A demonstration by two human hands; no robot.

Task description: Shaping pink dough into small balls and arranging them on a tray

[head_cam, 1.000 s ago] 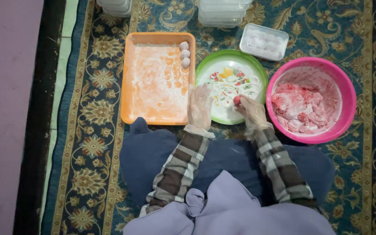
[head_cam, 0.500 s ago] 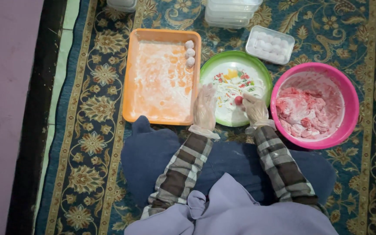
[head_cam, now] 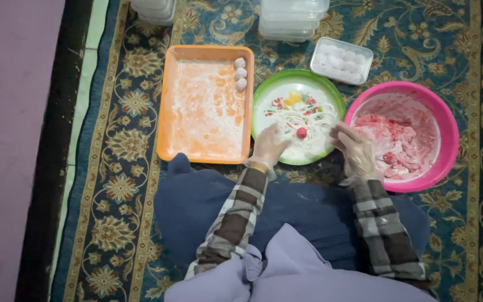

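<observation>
Resting on plate: small red ball (head_cam: pixel 302 132), alone on the floured surface of the green plate (head_cam: pixel 325 89), touched by neither hand
Left hand (head_cam: pixel 269 144): gloved, fingers loosely spread, nothing gripped, laid at plate's near-left edge, just beside the ball
Right hand (head_cam: pixel 355 150): gloved, fingers half curled, nothing seen held, over plate's right rim
Pink bowl (head_cam: pixel 445 134): right of plate, pink dough inside
Orange tray (head_cam: pixel 169 100): left of plate, three white balls (head_cam: pixel 241 73) in its far corner
Clear box (head_cam: pixel 342 60): beyond plate, white balls packed inside
</observation>
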